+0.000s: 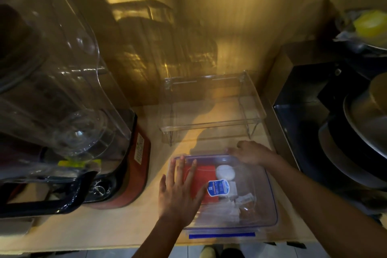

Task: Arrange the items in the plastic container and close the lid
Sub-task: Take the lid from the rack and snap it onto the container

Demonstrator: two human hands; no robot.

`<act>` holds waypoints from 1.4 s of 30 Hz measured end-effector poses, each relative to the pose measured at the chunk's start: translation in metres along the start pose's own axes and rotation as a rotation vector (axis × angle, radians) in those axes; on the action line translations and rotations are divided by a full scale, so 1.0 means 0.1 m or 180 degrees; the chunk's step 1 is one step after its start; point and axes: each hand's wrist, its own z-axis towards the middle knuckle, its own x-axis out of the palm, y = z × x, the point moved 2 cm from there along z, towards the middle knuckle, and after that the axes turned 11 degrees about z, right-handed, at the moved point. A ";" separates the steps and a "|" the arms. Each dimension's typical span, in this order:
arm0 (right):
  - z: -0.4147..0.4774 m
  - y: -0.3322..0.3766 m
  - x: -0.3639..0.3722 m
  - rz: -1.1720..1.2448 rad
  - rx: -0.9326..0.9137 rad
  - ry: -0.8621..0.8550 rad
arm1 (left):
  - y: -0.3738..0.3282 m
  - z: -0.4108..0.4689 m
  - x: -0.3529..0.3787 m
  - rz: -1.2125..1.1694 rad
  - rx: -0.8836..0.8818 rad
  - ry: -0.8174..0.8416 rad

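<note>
pressing my flat, released left hand [178,190] on the lid [247,174], right hand [250,153] fingers curled at its far edge (i'd seat corners evenly).

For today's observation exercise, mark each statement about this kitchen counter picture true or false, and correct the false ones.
1. The left hand lies flat, fingers spread, on the lid of the plastic container. True.
2. The right hand holds the container's near edge. False: it is at the far right corner.
3. A red item shows through the lid. True.
4. The round white item sits on the counter outside the container. False: it is inside, beside the red item.
5. A clear acrylic riser stands behind the container. True.
</note>
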 end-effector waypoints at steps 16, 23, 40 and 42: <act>-0.04 -0.07 0.09 0.0774 -0.0692 -0.0400 | 0.00 0.04 -0.03 -0.0013 -0.0057 0.0118; 0.03 0.06 0.02 0.0086 -0.1045 -0.0752 | 0.01 0.28 -0.09 -0.0039 -0.0082 0.0162; 0.16 0.14 -0.05 -0.0352 -0.1063 -0.0640 | -0.63 -0.36 0.08 0.1339 0.1506 -0.0405; 0.16 0.13 -0.05 -0.0372 -0.1100 -0.0637 | -0.61 -0.36 0.06 0.1260 0.1623 -0.0464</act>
